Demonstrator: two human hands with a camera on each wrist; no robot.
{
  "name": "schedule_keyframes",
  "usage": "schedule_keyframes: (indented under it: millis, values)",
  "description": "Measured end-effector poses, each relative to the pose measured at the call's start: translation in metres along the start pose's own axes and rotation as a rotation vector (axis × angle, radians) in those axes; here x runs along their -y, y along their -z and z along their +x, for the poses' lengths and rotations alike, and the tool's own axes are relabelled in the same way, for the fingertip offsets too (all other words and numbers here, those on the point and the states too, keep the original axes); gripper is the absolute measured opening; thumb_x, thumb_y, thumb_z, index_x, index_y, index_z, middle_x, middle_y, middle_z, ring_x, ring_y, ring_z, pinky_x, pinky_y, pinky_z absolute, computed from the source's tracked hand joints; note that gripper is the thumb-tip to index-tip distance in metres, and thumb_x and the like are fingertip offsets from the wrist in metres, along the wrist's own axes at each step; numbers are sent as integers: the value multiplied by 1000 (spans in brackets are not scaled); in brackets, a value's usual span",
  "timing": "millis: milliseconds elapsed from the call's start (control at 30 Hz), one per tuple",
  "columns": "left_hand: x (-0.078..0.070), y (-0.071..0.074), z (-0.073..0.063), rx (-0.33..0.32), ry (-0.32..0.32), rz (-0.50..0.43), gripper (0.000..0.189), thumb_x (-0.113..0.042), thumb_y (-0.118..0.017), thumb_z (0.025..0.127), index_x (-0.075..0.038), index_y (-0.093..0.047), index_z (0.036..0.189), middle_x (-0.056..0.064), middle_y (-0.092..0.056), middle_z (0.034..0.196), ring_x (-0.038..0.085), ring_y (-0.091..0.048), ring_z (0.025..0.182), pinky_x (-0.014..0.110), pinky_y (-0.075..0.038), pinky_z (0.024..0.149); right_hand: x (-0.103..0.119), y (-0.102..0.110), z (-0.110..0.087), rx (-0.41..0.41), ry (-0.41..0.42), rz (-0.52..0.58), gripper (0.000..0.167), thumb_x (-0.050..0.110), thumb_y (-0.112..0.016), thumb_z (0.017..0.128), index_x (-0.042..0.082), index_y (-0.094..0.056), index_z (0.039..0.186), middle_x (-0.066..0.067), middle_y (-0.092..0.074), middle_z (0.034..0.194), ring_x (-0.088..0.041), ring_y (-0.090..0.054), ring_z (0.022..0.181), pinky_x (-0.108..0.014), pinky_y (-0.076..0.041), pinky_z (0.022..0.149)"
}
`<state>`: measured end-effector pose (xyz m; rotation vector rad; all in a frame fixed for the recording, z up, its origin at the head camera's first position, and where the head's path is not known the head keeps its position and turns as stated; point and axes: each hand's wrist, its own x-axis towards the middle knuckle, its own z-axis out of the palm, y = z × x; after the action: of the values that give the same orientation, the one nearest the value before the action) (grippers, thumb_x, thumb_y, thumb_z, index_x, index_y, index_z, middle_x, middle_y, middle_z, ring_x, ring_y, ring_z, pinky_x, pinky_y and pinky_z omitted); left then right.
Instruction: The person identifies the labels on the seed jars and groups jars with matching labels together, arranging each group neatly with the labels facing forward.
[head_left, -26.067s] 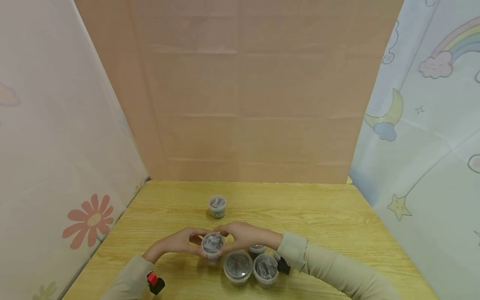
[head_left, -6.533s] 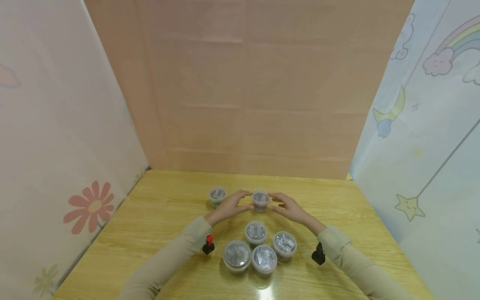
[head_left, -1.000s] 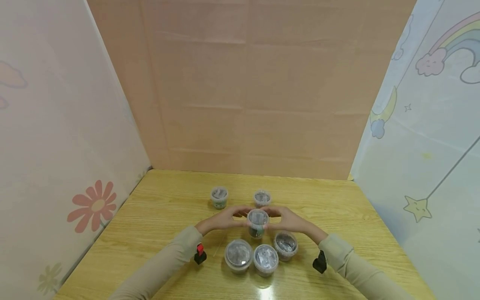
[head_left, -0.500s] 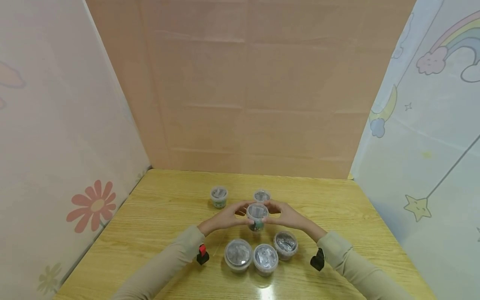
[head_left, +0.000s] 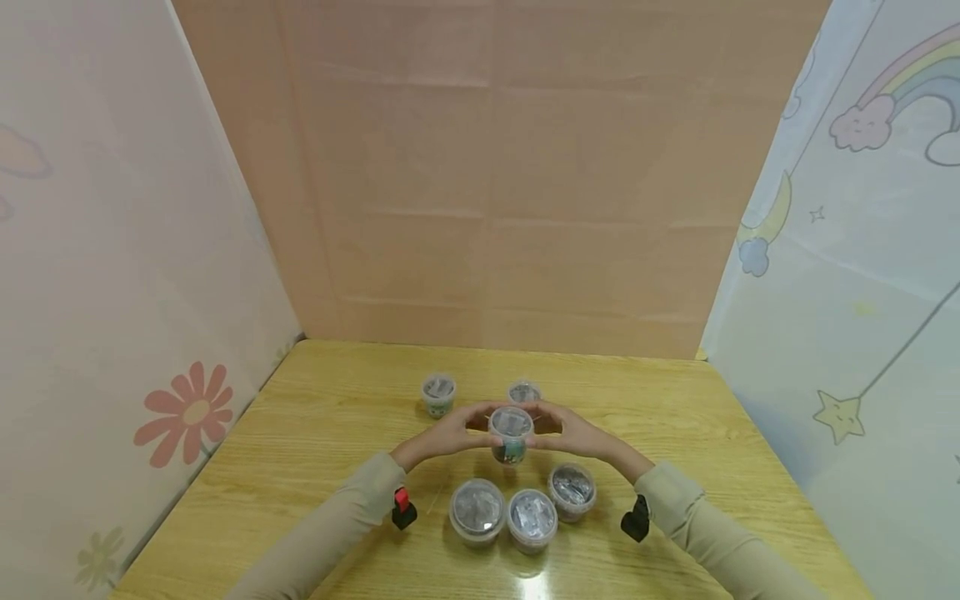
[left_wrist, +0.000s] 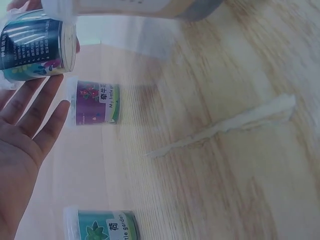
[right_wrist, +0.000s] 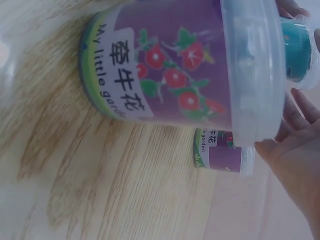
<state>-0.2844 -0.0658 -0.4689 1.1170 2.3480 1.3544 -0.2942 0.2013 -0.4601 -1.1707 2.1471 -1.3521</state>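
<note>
In the head view, both hands hold a teal plastic tub with a clear lid [head_left: 511, 446] above the table. My left hand [head_left: 457, 430] has its thumb on the near side and its fingers behind. My right hand [head_left: 573, 433] grips the opposite side in the same way. Dark printed text shows on the tub [left_wrist: 35, 45] in the left wrist view. Just behind the held tub stands a purple tub [head_left: 524, 391], partly hidden by the fingers; its label with red flowers [left_wrist: 90, 92] faces the left wrist camera.
A green-labelled tub [head_left: 438, 395] stands at the back left of the wooden table [head_left: 300, 433]. Near the front stand a wider tub [head_left: 477, 512], a tub [head_left: 532, 520] beside it, and a purple one [head_left: 572, 492] to the right. Patterned sheets [head_left: 862, 333] flank the table.
Earlier my hands were around the purple tub at the back; since then they have picked up the teal tub from the front group. In the last second it has shifted slightly away and left.
</note>
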Motion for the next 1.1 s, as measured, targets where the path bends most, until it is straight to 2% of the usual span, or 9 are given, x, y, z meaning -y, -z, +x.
schedule_keyframes:
  millis: [167,333,433,567,667,800,900,1100]
  values:
    - [-2,1,-2,8,24,-12,58,-37,-61,89,-27,-38,141,-3,-52,133,12,-56,113,35,-46,96,0,-1,1,35,8,46,56,15,-57,93,10,-33,143,-11,-48,135,-26,-50,121,-46,-42,99]
    - [-2,0,-2,11,31,-32,57,-32,-60,91,-25,-37,142,-2,-52,132,14,-57,111,34,-46,96,2,-2,1,14,-29,45,54,14,-59,92,10,-36,141,-11,-50,134,-27,-52,119,-36,-46,96]
    - [0,0,-3,-15,45,-28,55,-29,-60,91,-24,-38,142,-1,-53,131,17,-58,109,37,-46,96,4,-4,1,-31,-60,31,52,14,-60,91,10,-39,139,-10,-52,130,-29,-54,115,-30,-48,92]
    - [2,-1,-2,-70,73,-19,54,-26,-61,90,-22,-40,140,1,-54,129,20,-58,107,40,-47,95,20,-7,1,-88,-90,32,50,16,-62,90,3,-43,134,-14,-58,121,-34,-57,108,-28,-51,86]
    - [1,-2,-1,-98,97,-31,55,-29,-64,88,-24,-42,138,-1,-56,126,18,-58,106,38,-48,93,35,-9,2,-115,-116,13,51,18,-64,89,0,-44,131,-14,-60,115,-34,-59,103,-29,-52,83]
    - [-1,-3,0,-123,116,-53,59,-36,-68,83,-28,-44,137,-4,-57,122,14,-59,104,37,-50,90,42,-12,3,-141,-128,-14,51,17,-65,88,-3,-44,130,-15,-59,113,-32,-60,99,-31,-53,82]
    - [-1,-4,1,-139,109,-61,61,-38,-69,82,-26,-45,136,-3,-58,120,15,-59,102,36,-51,88,36,-14,5,-150,-116,10,52,16,-66,88,-4,-43,130,-17,-57,115,-33,-60,100,-30,-53,81]
    - [-3,-2,1,-142,83,-59,62,-38,-69,82,-19,-46,137,1,-59,120,16,-60,102,30,-52,84,13,-15,7,-142,-100,50,52,15,-63,89,2,-39,133,-16,-53,120,-30,-58,104,-28,-53,80]
